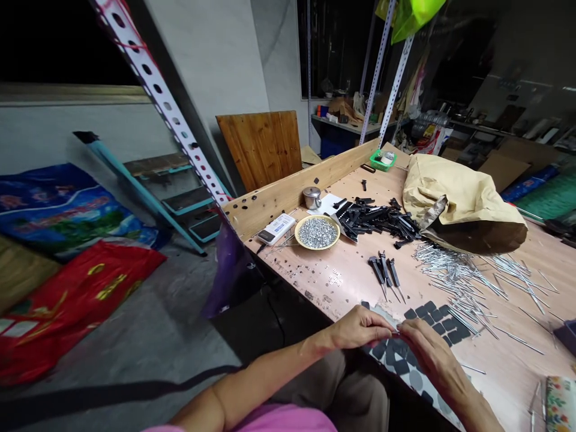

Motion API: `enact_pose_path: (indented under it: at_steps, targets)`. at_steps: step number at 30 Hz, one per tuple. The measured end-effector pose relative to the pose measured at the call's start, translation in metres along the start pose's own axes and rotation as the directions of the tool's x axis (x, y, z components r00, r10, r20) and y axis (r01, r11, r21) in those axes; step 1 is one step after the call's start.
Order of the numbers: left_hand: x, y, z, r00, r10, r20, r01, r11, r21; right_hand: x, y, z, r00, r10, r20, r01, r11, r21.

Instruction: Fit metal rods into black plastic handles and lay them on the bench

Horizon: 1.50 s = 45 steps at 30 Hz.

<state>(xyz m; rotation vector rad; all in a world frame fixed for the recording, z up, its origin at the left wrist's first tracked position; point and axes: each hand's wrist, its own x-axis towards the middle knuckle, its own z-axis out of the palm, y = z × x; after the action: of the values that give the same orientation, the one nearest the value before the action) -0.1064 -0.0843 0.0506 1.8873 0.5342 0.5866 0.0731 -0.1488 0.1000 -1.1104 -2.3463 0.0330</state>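
"Pinching something?"

"My left hand (pixel 360 327) and right hand (pixel 427 360) meet at the fingertips (pixel 392 327), pressed together; whatever's between them is too small to make out."

"Where?"

"Just above the black squares (pixel 432 318) at the table (pixel 508 366) edge, partly hidden by my hands. Long nails (pixel 463 282) lie beyond."

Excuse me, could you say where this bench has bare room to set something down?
The widest patch is the bare board at front right, between the loose metal pins and the floral item. A smaller, speckled one lies between the dish of silver bits and the black-handled tools. It is crowded around the black parts and the black squares under the hands.
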Motion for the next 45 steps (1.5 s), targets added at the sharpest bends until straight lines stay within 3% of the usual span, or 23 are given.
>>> enact_pose_path:
  at_steps: [2, 5, 9, 13, 16, 18, 20, 22, 25, 27, 28, 30, 32, 34, 36, 39, 42, 45]
  targets:
    - [0.0, 0.001, 0.003, 0.998, 0.045, -0.044, -0.043, 0.998, 0.038, -0.002, 0.001, 0.001, 1.0, 0.01, -0.004, -0.011, 0.999, -0.042]
    - [-0.001, 0.0, 0.008, 0.972, 0.2, -0.127, -0.172, 0.964, 0.201, -0.005, 0.002, 0.009, 0.997, 0.031, -0.073, -0.042, 0.988, -0.152]
    - [-0.003, -0.006, 0.01, 0.913, 0.381, -0.148, -0.268, 0.83, 0.488, -0.004, 0.0, 0.021, 0.983, 0.095, -0.156, -0.128, 0.967, -0.22]
    - [-0.003, -0.01, 0.005, 0.886, 0.438, -0.152, -0.264, 0.746, 0.612, -0.002, -0.002, 0.025, 0.949, 0.316, -0.019, -0.317, 0.948, -0.038]
    - [-0.002, -0.01, 0.002, 0.922, 0.361, -0.143, -0.256, 0.842, 0.475, -0.003, 0.003, 0.021, 0.958, 0.278, 0.072, -0.275, 0.96, -0.052]
    - [-0.002, -0.008, 0.001, 0.963, 0.238, -0.125, -0.199, 0.944, 0.263, -0.005, 0.007, 0.017, 0.981, 0.164, 0.102, -0.145, 0.975, -0.171]
    - [-0.001, -0.005, -0.001, 0.995, 0.063, -0.073, -0.063, 0.998, -0.008, -0.004, 0.008, 0.01, 0.988, 0.032, 0.15, 0.011, 0.96, -0.279]
    - [0.0, -0.002, -0.004, 0.992, -0.116, 0.041, 0.123, 0.957, -0.261, -0.002, 0.007, 0.002, 0.978, -0.088, 0.188, 0.147, 0.934, -0.325]
    - [0.0, 0.003, -0.008, 0.925, -0.263, 0.274, 0.367, 0.804, -0.467, 0.003, 0.002, -0.008, 0.96, -0.168, 0.225, 0.231, 0.927, -0.294]
    - [0.001, 0.005, -0.008, 0.894, -0.286, 0.344, 0.43, 0.762, -0.485, 0.003, 0.0, -0.011, 0.967, -0.117, 0.225, 0.164, 0.965, -0.203]
    - [0.001, 0.006, -0.007, 0.905, -0.292, 0.308, 0.411, 0.784, -0.465, 0.002, -0.001, -0.011, 0.977, -0.045, 0.21, 0.076, 0.987, -0.139]
    - [0.001, 0.007, -0.003, 0.959, -0.26, 0.114, 0.284, 0.894, -0.347, 0.0, 0.0, -0.006, 0.963, 0.188, 0.193, -0.196, 0.98, 0.021]
    - [-0.001, 0.006, 0.002, 0.987, -0.131, -0.097, 0.117, 0.983, -0.139, -0.001, 0.001, 0.002, 0.864, 0.458, 0.21, -0.496, 0.846, 0.194]
    - [-0.003, 0.003, 0.007, 0.981, 0.017, -0.192, -0.004, 0.998, 0.066, 0.002, 0.0, 0.011, 0.722, 0.644, 0.252, -0.688, 0.636, 0.349]
    - [-0.007, -0.002, 0.009, 0.967, 0.125, -0.22, -0.068, 0.966, 0.251, 0.008, -0.001, 0.018, 0.61, 0.747, 0.265, -0.761, 0.458, 0.46]
    - [-0.012, -0.01, 0.008, 0.95, 0.209, -0.233, -0.075, 0.875, 0.479, 0.018, -0.003, 0.029, 0.507, 0.807, 0.302, -0.802, 0.314, 0.507]
    - [-0.015, -0.015, 0.004, 0.948, 0.164, -0.272, -0.014, 0.877, 0.48, 0.022, -0.001, 0.04, 0.496, 0.802, 0.331, -0.822, 0.311, 0.477]
    - [-0.016, -0.016, -0.005, 0.957, -0.068, -0.283, 0.111, 0.984, 0.138, 0.024, 0.002, 0.051, 0.577, 0.778, 0.248, -0.774, 0.424, 0.47]
